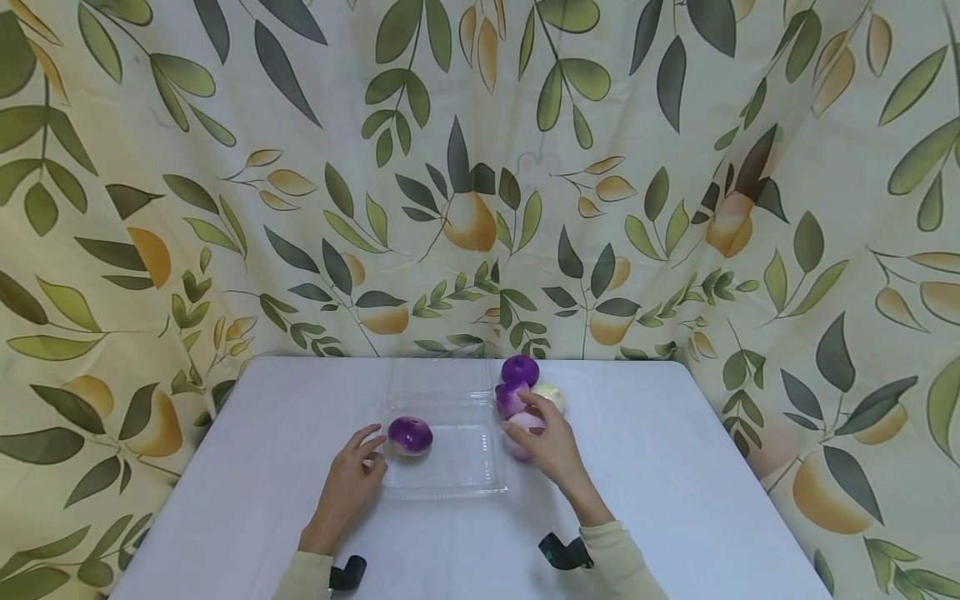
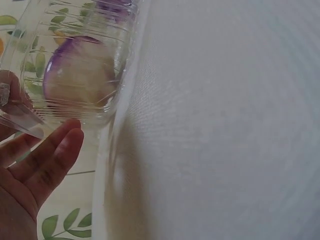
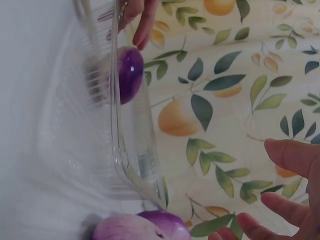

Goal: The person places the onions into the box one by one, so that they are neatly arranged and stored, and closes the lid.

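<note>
In the head view my left hand [image 1: 352, 479] is at the left edge of a clear plastic container [image 1: 461, 492], its fingertips touching the rim. The left wrist view shows those fingers [image 2: 52, 157] loosely extended against a container corner. A purple-and-white turnip [image 1: 410, 437] sits inside, close to that hand. My right hand [image 1: 551, 442] hovers over a cluster beside the container's right wall. It overlaps a pale pinkish turnip [image 1: 519, 427]; two purple turnips [image 1: 520, 369] and a whitish one [image 1: 551, 393] are behind. The right wrist view shows the right fingers [image 3: 285, 155] spread with nothing between them.
The container's lid [image 1: 438, 379] lies folded open toward the back. A white cloth covers the table [image 1: 645, 467]. Behind the table's back edge hangs a leaf-and-fruit patterned curtain [image 1: 300, 250], which also runs along both sides.
</note>
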Tool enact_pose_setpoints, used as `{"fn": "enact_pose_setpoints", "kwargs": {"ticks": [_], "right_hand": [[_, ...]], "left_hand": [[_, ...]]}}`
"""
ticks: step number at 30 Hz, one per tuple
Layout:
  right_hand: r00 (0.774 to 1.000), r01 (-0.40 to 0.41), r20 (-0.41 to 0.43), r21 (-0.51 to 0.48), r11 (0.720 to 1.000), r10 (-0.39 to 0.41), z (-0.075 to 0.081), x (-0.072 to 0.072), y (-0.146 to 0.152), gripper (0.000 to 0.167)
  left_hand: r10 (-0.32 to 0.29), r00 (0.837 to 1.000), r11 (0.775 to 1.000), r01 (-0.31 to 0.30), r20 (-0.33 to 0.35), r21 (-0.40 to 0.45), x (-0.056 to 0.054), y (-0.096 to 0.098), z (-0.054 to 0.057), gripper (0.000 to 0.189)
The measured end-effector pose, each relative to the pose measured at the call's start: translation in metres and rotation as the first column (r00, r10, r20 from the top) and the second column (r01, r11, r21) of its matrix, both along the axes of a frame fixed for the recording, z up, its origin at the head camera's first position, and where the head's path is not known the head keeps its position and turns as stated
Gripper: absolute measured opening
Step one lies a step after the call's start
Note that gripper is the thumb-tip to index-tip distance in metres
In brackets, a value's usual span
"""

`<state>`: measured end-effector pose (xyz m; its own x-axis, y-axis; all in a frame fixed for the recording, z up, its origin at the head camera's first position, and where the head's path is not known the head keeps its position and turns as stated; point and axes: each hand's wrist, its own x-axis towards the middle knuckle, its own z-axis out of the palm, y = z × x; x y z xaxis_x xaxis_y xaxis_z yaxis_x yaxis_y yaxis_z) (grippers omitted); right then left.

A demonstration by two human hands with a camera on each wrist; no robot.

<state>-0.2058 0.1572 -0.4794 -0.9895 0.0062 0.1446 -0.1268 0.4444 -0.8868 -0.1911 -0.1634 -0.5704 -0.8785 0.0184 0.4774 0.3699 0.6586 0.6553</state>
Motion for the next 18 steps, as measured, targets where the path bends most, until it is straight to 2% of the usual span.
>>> {"fn": "enact_pose_setpoints", "kwargs": {"ticks": [8, 18], "right_hand": [[1.000, 0.017, 0.001, 0.021, 1.000, -0.017, -0.007, 0.000, 0.013, 0.061], [0.999, 0.050, 0.018, 0.013, 0.999, -0.051, -0.016, -0.003, 0.026, 0.061]], "left_hand": [[-0.014, 1.000, 1.000, 0.014, 0.015, 0.006, 0.002, -0.001, 0.000, 0.034], [-0.003, 1.000, 1.000, 0.002, -0.021, -0.012, 0.000, 0.000, 0.000, 0.033]]}}
